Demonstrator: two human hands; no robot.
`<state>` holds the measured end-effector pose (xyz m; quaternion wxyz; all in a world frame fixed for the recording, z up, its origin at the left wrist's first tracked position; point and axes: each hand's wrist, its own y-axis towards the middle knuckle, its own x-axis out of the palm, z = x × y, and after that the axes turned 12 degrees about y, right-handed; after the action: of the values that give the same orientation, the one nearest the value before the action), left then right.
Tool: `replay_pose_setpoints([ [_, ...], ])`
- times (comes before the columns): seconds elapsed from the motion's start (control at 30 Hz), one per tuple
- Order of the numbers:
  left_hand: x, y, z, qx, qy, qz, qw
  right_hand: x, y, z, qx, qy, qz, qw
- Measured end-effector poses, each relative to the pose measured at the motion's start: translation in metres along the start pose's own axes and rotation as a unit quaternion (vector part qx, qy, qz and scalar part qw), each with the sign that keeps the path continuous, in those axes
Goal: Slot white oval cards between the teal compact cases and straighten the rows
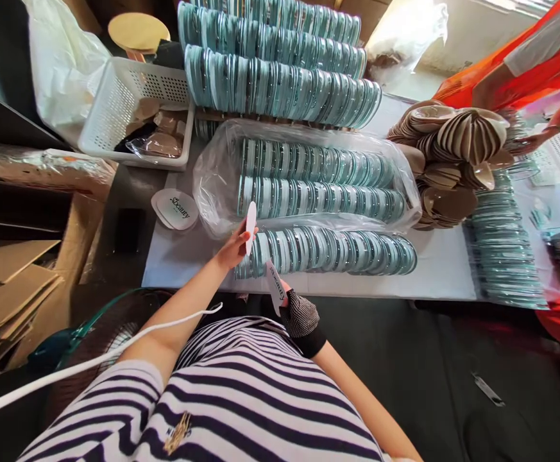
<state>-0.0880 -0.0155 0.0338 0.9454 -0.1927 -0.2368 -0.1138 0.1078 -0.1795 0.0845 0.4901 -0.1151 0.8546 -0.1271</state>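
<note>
Currently you are holding one white oval card (251, 224) upright in your left hand (234, 249), fingers pinched closed on its lower edge, just at the left end of the near row of teal-rimmed discs (328, 250) on the white table sheet (178, 263). Your right hand (299, 316), wearing a dotted glove, is gripping a second printed card (276, 287) close to your striped shirt, fingers shut on it; the card is tilting toward the row.

Behind the near row, two more rows are sitting inside a clear plastic bag (212, 186), and further stacked rows (280, 83) are standing at the far side. A few loose printed ovals (176, 210) are lying to the left, near a white basket (130, 109). Tan pads (453, 160) are piled at the right, where another person's orange sleeve (501, 70) is reaching in.

Risks, as judged: the near row is leaning on edge and unsupported at its left end, so a nudge from your left hand could be toppling it. The white cord (116, 350) crossing your left arm could be snagging. The pinched card could be slipping, since you are holding it only by its edge.
</note>
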Motion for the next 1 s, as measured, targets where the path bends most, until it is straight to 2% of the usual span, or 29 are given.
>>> replay_pose_setpoints([
  [0.17,-0.003,0.011,-0.012,0.008,-0.003,-0.005,1.000,0.018,0.053,-0.008,0.050,-0.024,-0.050,0.997],
  [0.27,-0.005,0.011,-0.013,0.005,-0.006,0.006,1.000,0.019,0.076,-0.010,0.105,-0.030,-0.060,0.992],
  [0.33,-0.005,0.010,-0.013,-0.005,-0.012,0.020,1.000,0.016,0.078,-0.010,0.132,-0.020,-0.049,0.990],
  [0.5,-0.005,0.010,-0.013,-0.020,-0.037,0.019,0.999,0.010,0.073,-0.014,0.132,-0.003,-0.020,0.991],
  [0.77,-0.005,0.009,-0.007,-0.040,-0.069,0.028,0.996,0.020,0.098,-0.021,0.105,-0.044,-0.023,0.993],
  [1.0,-0.005,0.007,-0.007,-0.039,-0.086,0.038,0.995,0.025,0.108,-0.032,0.109,-0.016,-0.022,0.994],
])
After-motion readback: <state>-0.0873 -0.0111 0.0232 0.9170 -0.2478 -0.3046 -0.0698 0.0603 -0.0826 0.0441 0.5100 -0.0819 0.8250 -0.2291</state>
